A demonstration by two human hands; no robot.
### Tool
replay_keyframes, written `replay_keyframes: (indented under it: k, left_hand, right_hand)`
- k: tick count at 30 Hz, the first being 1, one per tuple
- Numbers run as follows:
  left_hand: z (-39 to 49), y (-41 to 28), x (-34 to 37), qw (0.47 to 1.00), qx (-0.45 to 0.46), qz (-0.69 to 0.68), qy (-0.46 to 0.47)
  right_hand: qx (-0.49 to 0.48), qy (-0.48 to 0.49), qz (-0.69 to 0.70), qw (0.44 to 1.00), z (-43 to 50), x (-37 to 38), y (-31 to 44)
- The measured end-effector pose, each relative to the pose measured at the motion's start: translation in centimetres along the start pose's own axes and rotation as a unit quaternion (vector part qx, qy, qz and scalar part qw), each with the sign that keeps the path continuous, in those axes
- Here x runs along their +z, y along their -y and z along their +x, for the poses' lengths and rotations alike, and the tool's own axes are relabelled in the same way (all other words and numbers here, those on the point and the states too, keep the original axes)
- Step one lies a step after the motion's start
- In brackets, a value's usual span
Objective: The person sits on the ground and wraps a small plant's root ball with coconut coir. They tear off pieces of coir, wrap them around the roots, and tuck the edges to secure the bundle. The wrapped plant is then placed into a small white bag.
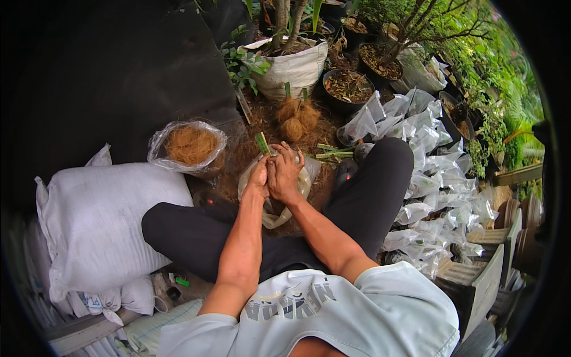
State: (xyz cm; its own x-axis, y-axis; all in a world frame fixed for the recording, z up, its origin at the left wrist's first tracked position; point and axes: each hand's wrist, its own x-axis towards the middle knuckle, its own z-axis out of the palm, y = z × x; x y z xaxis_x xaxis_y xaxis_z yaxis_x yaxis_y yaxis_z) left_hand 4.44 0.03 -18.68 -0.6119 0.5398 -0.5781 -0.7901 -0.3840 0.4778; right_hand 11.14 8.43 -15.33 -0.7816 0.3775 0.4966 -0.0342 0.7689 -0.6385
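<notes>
A short green leaf cutting (262, 143) sticks up from between my two hands. My left hand (258, 177) is closed at its lower end, with the thumb along the leaf. Against it my right hand (285, 173) is cupped, its fingers bent over the far side. Whatever lies between the palms is hidden. Just below both hands sits an open plastic bag (277, 219), its contents mostly covered by my arms. Beyond them stand several balls of brown coir fibre (293, 128), leaf pieces poking up from at least two. Cut leaf strips (335, 155) lie right of my hands.
A plastic-lined container of loose coir (189, 146) stands at the left, behind a full white sack (118, 218). Many clear plastic planting bags (424, 178) crowd the right. A sack-potted plant (292, 67) and a black pot (348, 87) stand ahead. My bent knees flank the work.
</notes>
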Motion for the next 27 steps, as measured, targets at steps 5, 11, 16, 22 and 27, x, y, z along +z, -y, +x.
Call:
replay_keyframes:
  k: [5, 11, 16, 22, 27]
  left_hand:
    - [-0.4, 0.1, 1.4, 0.996, 0.021, 0.039, -0.081]
    - [-1.2, -1.8, 1.7, 0.997, 0.005, 0.015, -0.07]
    - [-0.1, -1.6, -0.5, 0.96, 0.015, 0.189, -0.207]
    - [2.4, 0.6, -8.4, 0.812, 0.105, 0.42, -0.392]
    - [2.2, 0.3, -7.7, 0.775, 0.022, 0.501, -0.384]
  right_hand:
    - [0.128, 0.015, 0.162, 0.978, 0.5, 0.8, -1.2]
    - [0.052, 0.062, 0.13, 0.988, 0.7, 0.9, -0.6]
    - [0.184, 0.011, 0.196, 0.963, -0.5, 1.3, -2.1]
    - [0.215, 0.321, 0.066, 0.92, -3.6, 2.1, -5.6]
    - [0.193, 0.419, 0.005, 0.887, -5.8, 3.8, -7.1]
